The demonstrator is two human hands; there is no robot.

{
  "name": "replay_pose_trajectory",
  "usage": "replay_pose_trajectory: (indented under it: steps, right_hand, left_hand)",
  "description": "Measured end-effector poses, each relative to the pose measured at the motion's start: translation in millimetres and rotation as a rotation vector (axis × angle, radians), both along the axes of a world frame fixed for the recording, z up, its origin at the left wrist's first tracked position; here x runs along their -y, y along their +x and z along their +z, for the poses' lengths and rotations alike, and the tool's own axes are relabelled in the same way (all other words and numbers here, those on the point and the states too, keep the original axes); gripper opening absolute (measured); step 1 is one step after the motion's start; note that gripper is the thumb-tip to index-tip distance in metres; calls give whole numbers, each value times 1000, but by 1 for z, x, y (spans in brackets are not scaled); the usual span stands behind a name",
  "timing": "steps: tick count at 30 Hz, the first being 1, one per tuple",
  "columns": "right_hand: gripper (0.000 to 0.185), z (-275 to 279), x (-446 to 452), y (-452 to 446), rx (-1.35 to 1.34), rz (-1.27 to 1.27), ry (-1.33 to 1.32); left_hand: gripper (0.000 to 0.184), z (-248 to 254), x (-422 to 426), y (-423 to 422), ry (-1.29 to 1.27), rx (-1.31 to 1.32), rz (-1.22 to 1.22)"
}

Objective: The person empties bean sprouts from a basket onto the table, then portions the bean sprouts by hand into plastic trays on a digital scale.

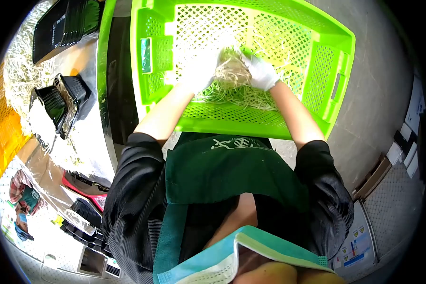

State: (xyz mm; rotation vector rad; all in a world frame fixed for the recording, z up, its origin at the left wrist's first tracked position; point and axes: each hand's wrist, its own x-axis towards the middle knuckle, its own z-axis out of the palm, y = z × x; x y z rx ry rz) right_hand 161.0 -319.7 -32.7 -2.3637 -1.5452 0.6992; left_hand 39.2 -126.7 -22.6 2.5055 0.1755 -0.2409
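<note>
A bright green plastic crate (pixel 241 124) with mesh walls lies in front of me. Inside it, my left hand (pixel 206 71) and my right hand (pixel 261 72), both in white gloves, are closed around opposite sides of a clump of pale sprouts (pixel 233 67). Strong glare washes out much of the left glove. Loose greenish sprouts (pixel 251 97) lie below the hands, near the crate's near wall.
At the left, a table holds a stack of black trays (pixel 68 23), more black trays (pixel 61 102) with stems between them, and heaped pale sprouts (pixel 23 61). An orange crate (pixel 4 137) and a red crate (pixel 85 189) are there too. Another person (pixel 29 196) is at the lower left.
</note>
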Motion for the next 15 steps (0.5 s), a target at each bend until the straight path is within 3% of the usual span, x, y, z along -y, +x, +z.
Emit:
replay_pose_trajectory:
  steps: [1,2,3,4,6,7,9,10,11,12,13,14,15]
  right_hand:
    - [64,21,-3,6,-137,24,-168]
    - [64,26,-2,11,-135,27,-166]
    - [57,26,4,21,-324,13,-227]
    - [55,25,10,27,-226,116,-191]
    - [50,26,20,39,-5,302,-101]
    - [51,22,20,42,-355,89,35]
    - [53,16,12,47,-697,-129,172]
    - [60,10,1,47,-675,-164,126]
    - [68,3,-13,45,-654,-201,80]
    - [77,-2,-27,43,-634,-240,34]
    - [74,-7,-40,42,-29,-143,-193]
    - [74,2,-51,40,-31,-140,-197]
    - [71,17,-62,41,97,-47,-313]
  left_hand:
    - [68,7,-2,-11,36,-131,-45]
    - [69,13,-6,-22,73,-261,-91]
    - [69,21,-10,-32,95,-322,-113]
    - [70,28,-15,-41,118,-383,-137]
    - [48,40,-20,-51,6,-410,-121]
    - [45,44,-19,-52,-33,-420,-115]
    - [47,58,-2,-31,212,-632,-463]
    - [47,29,9,-32,215,-630,-461]
    - [48,-22,22,-39,317,-235,-344]
    - [49,-20,22,-34,380,-108,-354]
    - [51,-19,21,-30,450,22,-355]
    - [52,-18,21,-25,523,148,-346]
    - [53,-24,16,-25,551,89,-223]
